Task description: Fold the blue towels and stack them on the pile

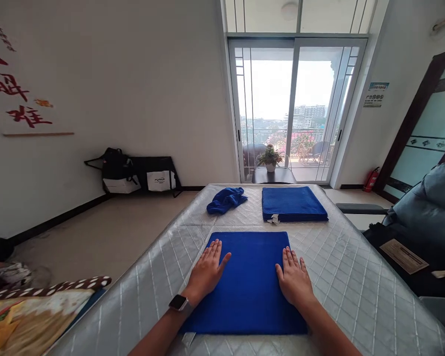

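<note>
A folded blue towel (250, 279) lies flat on the quilted grey mattress (348, 277) right in front of me. My left hand (206, 271), with a watch on its wrist, rests palm down on the towel's left side, fingers stretched out. My right hand (292, 278) lies flat on the towel's right side, fingers together and extended. Neither hand holds anything. Farther back sits a neat stack of folded blue towels (292, 203). To its left lies a crumpled blue towel (226, 200).
A dark armchair (426, 212) stands to the right of the mattress. A patterned cushion (33, 311) lies at the lower left. Black bags (133, 173) lean on the left wall. Beyond the mattress a small table with a potted plant (270, 159) stands before sliding glass doors.
</note>
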`<state>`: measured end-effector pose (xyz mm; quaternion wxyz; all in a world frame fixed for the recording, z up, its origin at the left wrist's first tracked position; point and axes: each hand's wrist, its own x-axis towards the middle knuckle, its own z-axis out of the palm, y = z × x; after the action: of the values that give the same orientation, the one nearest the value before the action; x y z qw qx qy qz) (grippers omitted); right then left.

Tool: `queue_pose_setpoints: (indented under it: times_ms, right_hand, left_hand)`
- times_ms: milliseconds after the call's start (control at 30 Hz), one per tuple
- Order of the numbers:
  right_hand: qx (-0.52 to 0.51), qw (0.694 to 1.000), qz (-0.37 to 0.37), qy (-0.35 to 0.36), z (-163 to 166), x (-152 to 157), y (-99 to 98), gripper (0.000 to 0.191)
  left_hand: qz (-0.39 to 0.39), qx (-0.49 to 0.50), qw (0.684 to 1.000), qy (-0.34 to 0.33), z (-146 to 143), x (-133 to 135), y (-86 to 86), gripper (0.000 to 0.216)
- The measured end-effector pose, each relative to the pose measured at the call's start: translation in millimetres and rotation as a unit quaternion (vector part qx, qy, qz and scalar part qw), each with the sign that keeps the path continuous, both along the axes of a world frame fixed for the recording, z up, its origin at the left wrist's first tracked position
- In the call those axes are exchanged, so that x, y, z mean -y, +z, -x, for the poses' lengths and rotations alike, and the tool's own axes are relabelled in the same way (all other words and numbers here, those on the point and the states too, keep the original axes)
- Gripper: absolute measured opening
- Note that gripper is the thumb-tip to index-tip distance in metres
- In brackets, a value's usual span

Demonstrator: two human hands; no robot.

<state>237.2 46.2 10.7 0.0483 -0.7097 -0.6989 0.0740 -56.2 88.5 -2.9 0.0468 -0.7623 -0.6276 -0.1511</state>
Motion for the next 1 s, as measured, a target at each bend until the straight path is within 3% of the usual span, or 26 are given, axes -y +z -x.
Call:
queue_pose_setpoints:
  times_ms: [267,400,567,767,900,1000]
  right_hand:
    - [0.025,0.999,0.010,0.024,-1,5,4.7,0.062]
    - [0.045,0.998,0.017,0.035,-3,7,5.8,0.064]
    - [0.021,0.999,-0.002,0.035,-3,3,1.6,0.060]
    - [0.000,1.000,-0.016,0.005,-1,-1,-6.1,0.066]
    - [0.002,1.000,-0.017,0.002,-1,-2,-7.5,0.066]
    - [0.024,1.000,-0.012,0.003,-2,-2,-7.4,0.066]
  left_hand:
    - [-0.004,0.026,0.972,-0.232,-146,47,22.3,0.066]
    - [0.008,0.060,0.964,-0.258,-177,49,13.6,0.066]
    - [0.026,0.033,0.972,-0.232,-142,42,2.0,0.067]
    - [0.069,-0.012,0.990,-0.120,-60,35,0.3,0.071]
    - [0.061,-0.030,0.996,-0.052,1,36,-7.5,0.071]
    - [0.050,-0.028,0.998,-0.019,30,40,-11.8,0.072]
